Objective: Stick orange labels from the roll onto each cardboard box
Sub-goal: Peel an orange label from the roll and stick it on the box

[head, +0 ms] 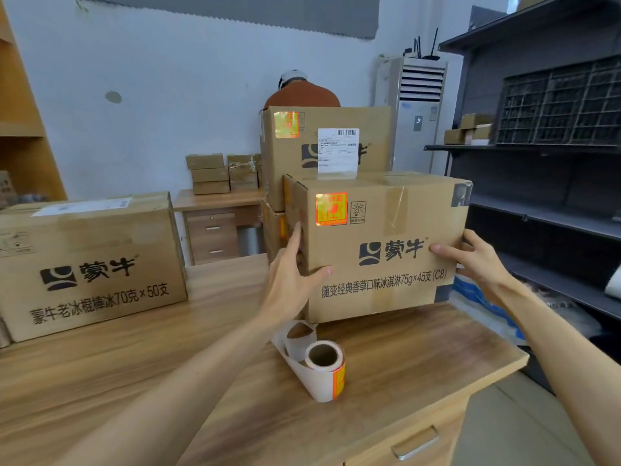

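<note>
Cardboard box (379, 250), orange label (331, 209) already at its ten o'clock corner, stands at twelve o'clock from the roll (324, 361) on the bench (134, 364), left hand (289, 280) pressed flat-fingered, right hand (477, 257) hooking its edge, likely to shift it.

bare desk (221, 307) left of front box (379, 264), label roll (324, 361) at its foot

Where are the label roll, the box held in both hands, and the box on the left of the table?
label roll (324, 380): head view, white outer wrap below the core.
held box (369, 230): head view, bare front face above the logo.
left box (89, 274): head view, front face at the printed logo.
</note>
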